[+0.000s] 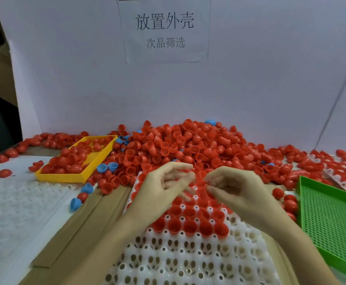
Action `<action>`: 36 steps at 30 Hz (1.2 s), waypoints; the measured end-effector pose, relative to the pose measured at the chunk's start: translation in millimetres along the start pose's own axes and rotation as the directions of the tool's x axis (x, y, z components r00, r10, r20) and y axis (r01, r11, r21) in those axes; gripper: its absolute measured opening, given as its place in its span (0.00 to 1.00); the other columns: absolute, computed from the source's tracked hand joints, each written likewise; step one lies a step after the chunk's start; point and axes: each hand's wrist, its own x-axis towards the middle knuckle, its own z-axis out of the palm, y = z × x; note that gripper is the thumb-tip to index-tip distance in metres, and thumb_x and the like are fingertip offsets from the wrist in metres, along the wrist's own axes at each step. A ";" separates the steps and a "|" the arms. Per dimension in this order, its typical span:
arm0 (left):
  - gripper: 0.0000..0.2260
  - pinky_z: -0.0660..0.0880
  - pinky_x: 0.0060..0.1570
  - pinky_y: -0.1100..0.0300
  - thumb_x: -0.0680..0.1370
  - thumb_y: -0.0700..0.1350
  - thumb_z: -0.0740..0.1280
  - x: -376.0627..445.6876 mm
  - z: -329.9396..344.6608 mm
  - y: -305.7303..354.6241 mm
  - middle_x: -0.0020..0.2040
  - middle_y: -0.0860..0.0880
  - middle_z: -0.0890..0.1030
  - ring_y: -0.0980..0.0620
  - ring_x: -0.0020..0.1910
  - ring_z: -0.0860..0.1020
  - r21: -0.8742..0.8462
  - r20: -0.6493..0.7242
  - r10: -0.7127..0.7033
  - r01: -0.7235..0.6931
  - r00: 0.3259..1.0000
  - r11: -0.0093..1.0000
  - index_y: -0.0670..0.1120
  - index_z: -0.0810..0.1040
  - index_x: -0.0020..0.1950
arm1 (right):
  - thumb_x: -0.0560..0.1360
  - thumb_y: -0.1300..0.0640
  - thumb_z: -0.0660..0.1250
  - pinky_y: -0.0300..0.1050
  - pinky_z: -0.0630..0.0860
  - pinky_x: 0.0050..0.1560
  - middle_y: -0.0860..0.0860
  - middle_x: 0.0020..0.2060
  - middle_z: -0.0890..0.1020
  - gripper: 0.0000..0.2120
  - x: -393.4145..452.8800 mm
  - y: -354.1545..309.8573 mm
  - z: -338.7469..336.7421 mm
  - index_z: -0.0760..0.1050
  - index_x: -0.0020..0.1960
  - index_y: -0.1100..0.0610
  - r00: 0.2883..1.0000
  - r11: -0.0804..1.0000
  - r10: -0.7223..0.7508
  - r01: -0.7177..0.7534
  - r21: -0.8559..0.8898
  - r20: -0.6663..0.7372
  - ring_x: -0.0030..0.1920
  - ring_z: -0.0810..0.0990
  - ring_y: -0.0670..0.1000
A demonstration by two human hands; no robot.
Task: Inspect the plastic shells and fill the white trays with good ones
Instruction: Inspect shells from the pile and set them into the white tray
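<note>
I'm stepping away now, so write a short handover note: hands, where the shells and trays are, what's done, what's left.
Left hand: open above the white tray, fingers blurred.
Right hand: fingers curled at a red shell; grip unclear.
Shell pile behind the tray. Yellow basket on the left holds red shells; green basket on the right.
Done: the tray's far rows are filled.
Left: its near rows; another white tray at left.

We are at a factory sorting bench: a printed paper sign in Chinese [164, 29] hangs on the white partition board [250, 79], above a bulk heap of red plastic half-shells [188, 145], beside yellow [61, 177] and green [312, 239] perforated plastic bins.
</note>
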 end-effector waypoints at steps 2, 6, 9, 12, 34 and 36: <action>0.13 0.84 0.45 0.58 0.80 0.56 0.68 1.9 -5.5 2.9 0.52 0.51 0.87 0.49 0.47 0.87 -0.004 -0.038 0.000 0.000 0.999 1.000 0.52 0.83 0.61 | 0.76 0.60 0.75 0.47 0.85 0.48 0.47 0.41 0.87 0.09 -1.2 6.1 -21.1 0.84 0.51 0.48 0.998 0.998 0.057 -0.057 0.011 0.026 0.42 0.87 0.48; 0.12 0.81 0.39 0.61 0.83 0.53 0.65 5.5 -17.7 2.4 0.47 0.48 0.87 0.49 0.43 0.86 -0.010 -0.144 -0.042 0.041 0.989 0.999 0.49 0.85 0.55 | 0.77 0.58 0.74 0.49 0.85 0.49 0.50 0.41 0.88 0.05 -9.8 17.0 -51.6 0.84 0.51 0.49 0.938 0.972 0.230 -0.207 -0.114 0.258 0.41 0.87 0.49; 0.13 0.81 0.37 0.61 0.84 0.52 0.64 7.3 -21.7 -0.3 0.45 0.47 0.87 0.49 0.40 0.85 0.044 -0.172 -0.045 0.053 0.984 0.998 0.47 0.86 0.51 | 0.77 0.57 0.74 0.45 0.84 0.47 0.48 0.39 0.88 0.04 -14.5 19.7 -51.0 0.83 0.50 0.48 0.862 0.934 0.337 -0.255 -0.251 0.378 0.40 0.87 0.46; 0.13 0.81 0.38 0.60 0.84 0.51 0.65 8.0 -23.2 -2.8 0.45 0.47 0.87 0.49 0.40 0.85 0.085 -0.166 -0.036 0.051 0.985 0.995 0.48 0.86 0.50 | 0.77 0.55 0.75 0.37 0.81 0.39 0.46 0.35 0.86 0.04 -15.5 21.3 -40.0 0.83 0.49 0.48 0.838 0.897 0.377 -0.225 -0.380 0.395 0.35 0.84 0.42; 0.15 0.81 0.37 0.62 0.84 0.52 0.64 8.5 -24.1 2.7 0.44 0.48 0.87 0.50 0.39 0.85 0.118 -0.148 0.009 0.008 0.989 0.993 0.50 0.86 0.44 | 0.79 0.53 0.71 0.46 0.84 0.50 0.43 0.42 0.85 0.03 6.7 65.4 -41.9 0.82 0.52 0.50 0.917 0.937 0.246 -0.307 -0.163 -0.314 0.43 0.83 0.42; 0.15 0.81 0.37 0.62 0.84 0.53 0.64 8.0 -23.7 3.3 0.43 0.48 0.87 0.50 0.39 0.85 0.118 -0.144 0.014 0.003 0.989 0.993 0.52 0.86 0.43 | 0.78 0.52 0.73 0.45 0.82 0.55 0.42 0.47 0.85 0.05 16.1 77.5 -29.9 0.84 0.53 0.50 0.902 0.932 0.250 -0.323 -0.164 -0.352 0.48 0.83 0.41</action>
